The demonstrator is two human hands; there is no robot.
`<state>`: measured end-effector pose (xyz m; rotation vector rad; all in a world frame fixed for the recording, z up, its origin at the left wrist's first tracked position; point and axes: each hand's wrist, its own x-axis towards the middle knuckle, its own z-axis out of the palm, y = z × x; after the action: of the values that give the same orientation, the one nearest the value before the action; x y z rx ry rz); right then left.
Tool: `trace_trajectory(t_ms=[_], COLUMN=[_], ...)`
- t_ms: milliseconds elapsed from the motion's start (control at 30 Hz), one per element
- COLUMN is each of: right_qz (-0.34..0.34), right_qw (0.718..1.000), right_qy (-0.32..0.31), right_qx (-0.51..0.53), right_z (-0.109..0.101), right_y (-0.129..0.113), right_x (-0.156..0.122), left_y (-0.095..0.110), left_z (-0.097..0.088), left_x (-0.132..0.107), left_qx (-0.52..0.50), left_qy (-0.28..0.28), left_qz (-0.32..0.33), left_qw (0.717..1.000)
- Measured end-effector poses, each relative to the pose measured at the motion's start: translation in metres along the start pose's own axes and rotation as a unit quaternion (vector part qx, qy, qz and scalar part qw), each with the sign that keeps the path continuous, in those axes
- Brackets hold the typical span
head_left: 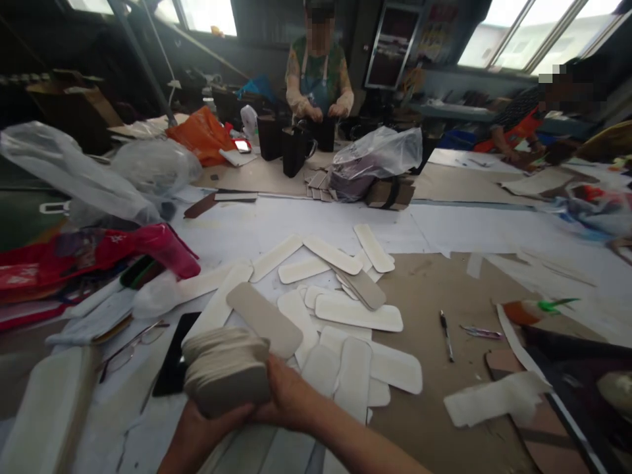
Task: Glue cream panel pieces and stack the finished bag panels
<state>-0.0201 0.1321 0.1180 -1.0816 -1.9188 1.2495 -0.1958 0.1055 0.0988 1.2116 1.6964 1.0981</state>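
Observation:
A thick stack of grey-beige rounded cardboard pieces [227,372] is held between my two hands, low and left of centre. My left hand [197,424] grips it from below and the left, its thumb along the near edge. Around the right end of the stack closes my right hand [284,392], whose far fingers are hidden behind it. Just beyond lies a loose grey rounded strip [264,319]. Several white rounded strips [358,311] are scattered over the table to the right, some overlapping.
Left of the stack are a black phone [175,355], eyeglasses [132,345] and another pile of pale strips [47,408]. A pen [446,336] and small snips [481,332] lie right. Across the table, a person [318,79] handles black bags [295,151]; another person [523,125] works at right.

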Motion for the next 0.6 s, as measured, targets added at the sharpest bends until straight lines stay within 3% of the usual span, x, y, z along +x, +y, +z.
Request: trace_trajectory(t_ms=[100, 167, 233, 367, 500, 600], right_qz=[0.005, 0.065, 0.078, -0.035, -0.055, -0.020], right_qw=[0.997, 0.977, 0.952, 0.921, 0.890, 0.875], right_qy=[0.009, 0.056, 0.027, -0.183, -0.231, -0.249], right_qx=[-0.074, -0.197, -0.296, -0.341, -0.389, -0.415], right_z=[-0.030, -0.050, -0.058, -0.032, -0.007, -0.016], right_y=[0.006, 0.013, 0.021, 0.043, 0.054, 0.044], right_x=[-0.015, -0.028, -0.041, -0.062, -0.060, -0.051], left_y=[0.029, 0.044, 0.055, 0.062, 0.065, 0.062], left_z=[0.008, 0.009, 0.005, -0.014, -0.039, -0.056], left_x=[0.000, 0.004, 0.009, 0.013, 0.010, 0.002], left_qx=[-0.021, -0.046, -0.088, -0.185, -0.218, -0.214], left_qy=[-0.046, -0.036, -0.017, 0.008, 0.064, 0.086], left_qz=[-0.040, -0.064, -0.091, -0.121, -0.104, -0.139], left_qw=[0.998, 0.996, 0.992, 0.975, 0.968, 0.963])
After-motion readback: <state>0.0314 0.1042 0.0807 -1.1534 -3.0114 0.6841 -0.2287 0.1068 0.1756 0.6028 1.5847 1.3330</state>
